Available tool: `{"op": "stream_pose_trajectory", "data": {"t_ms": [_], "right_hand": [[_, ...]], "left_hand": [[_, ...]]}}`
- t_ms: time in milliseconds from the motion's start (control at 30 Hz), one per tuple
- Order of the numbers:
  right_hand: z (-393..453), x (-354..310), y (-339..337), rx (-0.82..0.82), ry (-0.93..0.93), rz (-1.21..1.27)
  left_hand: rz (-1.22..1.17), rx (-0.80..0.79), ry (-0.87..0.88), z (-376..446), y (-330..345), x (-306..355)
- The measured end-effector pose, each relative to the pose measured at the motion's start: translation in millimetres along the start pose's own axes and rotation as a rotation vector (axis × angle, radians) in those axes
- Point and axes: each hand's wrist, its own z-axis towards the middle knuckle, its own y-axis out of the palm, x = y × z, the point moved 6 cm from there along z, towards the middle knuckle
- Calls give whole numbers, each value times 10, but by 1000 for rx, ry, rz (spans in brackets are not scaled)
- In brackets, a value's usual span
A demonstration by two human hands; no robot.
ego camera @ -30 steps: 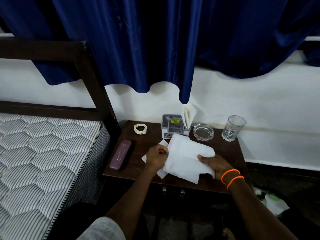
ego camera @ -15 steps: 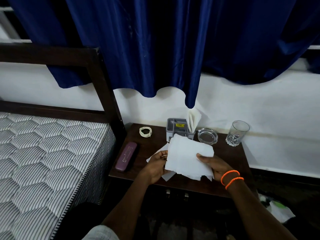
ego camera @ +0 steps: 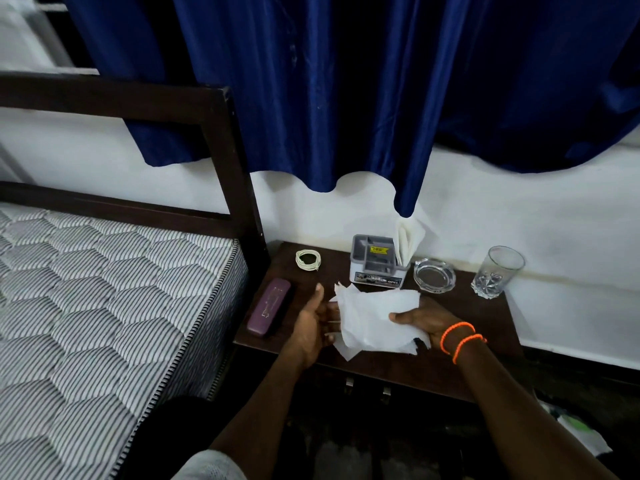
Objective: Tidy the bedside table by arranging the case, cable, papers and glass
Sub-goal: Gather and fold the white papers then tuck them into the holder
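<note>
A purple oblong case lies beside white crumpled papers. The quilted mattress shows grey-and-white stripes. Blue satin curtains hang above.

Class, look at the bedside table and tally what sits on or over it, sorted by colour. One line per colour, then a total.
White: 3 (loose paper sheets, coiled cable, folded napkin)
Clear glass: 2 (drinking tumbler, round ashtray)
Purple: 1 (long slim case)
Grey: 1 (plastic organiser box)
Total: 7

Grey organiser beside ashtray; blue curtain abv.
</note>
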Motion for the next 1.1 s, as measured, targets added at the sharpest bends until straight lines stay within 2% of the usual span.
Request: {"op": "stream_pose_trajectory", "data": {"t_ms": [100,233,367,500,633,900,1100], "right_hand": [[68,-88,87,-3,-36,-81],[216,-284,215,15,-74,-462],[404,-471,416,-19,-86,-714],[581,-533,572,51,-81,-908],[677,-385,630,145,4,-1011],[674,-244,689,298,17,-1028],[678,-185,709,252,44,-909]], "left_hand": [[-48,75,14,19,-152,-12],[-37,196,5,-38,-229,-74],[272,422,103,-117,-245,-32],[528,495,84,-93,-211,-57],[714,516,87,-68,-228,-57],[810,537,117,-69,-230,-69],[837,504,118,-64,-252,-73]]}}
